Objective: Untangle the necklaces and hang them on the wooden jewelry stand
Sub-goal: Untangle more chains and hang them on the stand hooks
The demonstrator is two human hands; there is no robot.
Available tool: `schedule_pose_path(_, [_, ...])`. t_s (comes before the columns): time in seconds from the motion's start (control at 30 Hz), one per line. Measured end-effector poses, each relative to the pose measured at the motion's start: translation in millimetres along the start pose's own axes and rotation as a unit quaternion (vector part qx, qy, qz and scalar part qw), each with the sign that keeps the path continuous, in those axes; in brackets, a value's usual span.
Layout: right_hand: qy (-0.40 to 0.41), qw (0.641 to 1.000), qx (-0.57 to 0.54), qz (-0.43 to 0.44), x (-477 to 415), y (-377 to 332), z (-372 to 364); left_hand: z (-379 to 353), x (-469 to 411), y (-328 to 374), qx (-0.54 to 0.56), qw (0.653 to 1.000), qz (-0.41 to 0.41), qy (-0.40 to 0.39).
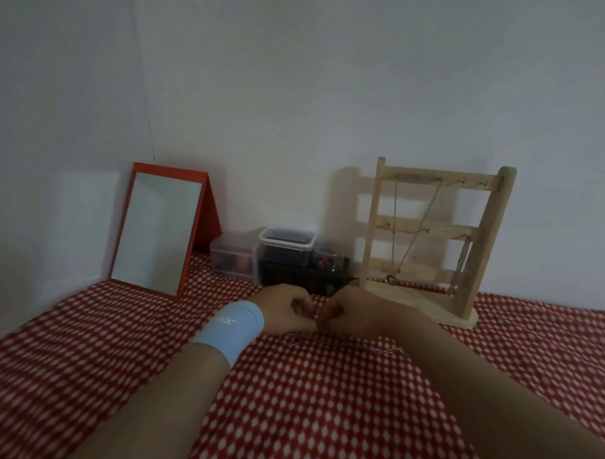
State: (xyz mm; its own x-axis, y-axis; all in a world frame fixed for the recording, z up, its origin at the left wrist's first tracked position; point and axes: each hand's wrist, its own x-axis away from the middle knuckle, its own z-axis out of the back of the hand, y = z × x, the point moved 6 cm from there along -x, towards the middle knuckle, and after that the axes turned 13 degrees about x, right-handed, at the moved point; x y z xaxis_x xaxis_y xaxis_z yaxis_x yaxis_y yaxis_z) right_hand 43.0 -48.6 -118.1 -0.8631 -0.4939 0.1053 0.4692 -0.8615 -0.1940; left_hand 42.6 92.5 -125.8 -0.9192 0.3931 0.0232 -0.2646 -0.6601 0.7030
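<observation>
While left hand [284,309] and right hand [348,315] pinch the chain [389,351], fingertips together, we judge untangling underway; next needs gentle teasing apart.

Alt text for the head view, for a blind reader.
The left hand and right hand pinch a necklace chain over a red patterned cloth. Behind: a wooden jewelry stand with hung necklaces, a red mirror, plastic boxes.

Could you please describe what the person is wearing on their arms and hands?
Both forearms are bare, without sleeves. Behind the left hand, the wrist carries a wide light-blue fabric wristband bearing a small white mark. The right hand shows no band, watch or ring that I can see.
</observation>
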Motion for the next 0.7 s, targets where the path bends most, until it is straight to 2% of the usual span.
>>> schedule_pose_path(0.07, [0.042, 0.997, -0.061, -0.014, 5.0, 3.6, 8.8, -15.7, -0.4, 3.6, -0.031, 0.999, 0.004, -0.04])
schedule_pose_path(0.13, [0.043, 0.996, -0.08, -0.023, 7.8, 5.4, 8.2, -19.4, -2.0, 4.4, -0.064, 0.998, 0.005, -0.029])
schedule_pose_path(0.27, [-0.037, 0.999, -0.002, -0.017, 11.1, 3.7, -17.2, -16.9, -5.8, 6.0, -0.141, 0.99, 0.007, -0.021])
schedule_pose_path(0.33, [-0.028, 0.999, 0.035, -0.018, 9.7, 3.0, -20.4, -17.1, -6.6, 6.9, -0.201, 0.979, 0.016, -0.026])
schedule_pose_path(0.4, [-0.022, 0.999, 0.037, -0.016, 11.1, 2.2, -19.0, -17.4, -6.4, 9.2, -0.211, 0.977, 0.021, -0.018])
schedule_pose_path(0.47, [-0.012, 0.999, -0.016, -0.029, 17.2, 7.7, -11.7, -17.0, -7.5, 14.4, -0.138, 0.99, 0.018, -0.005])
schedule_pose_path(0.53, [-0.013, 0.995, -0.074, -0.06, 30.9, 22.6, -1.6, -13.0, -10.9, 21.7, 0.018, 0.999, 0.01, 0.026])
schedule_pose_path(0.63, [-0.029, 0.995, -0.019, -0.091, 56.0, 55.2, 6.9, -5.2, -19.0, 33.9, 0.171, 0.98, 0.0, 0.097])
schedule_pose_path(0.7, [-0.019, 0.991, 0.048, -0.122, 71.6, 78.6, 10.6, -6.2, -26.8, 48.8, 0.174, 0.978, -0.008, 0.115])
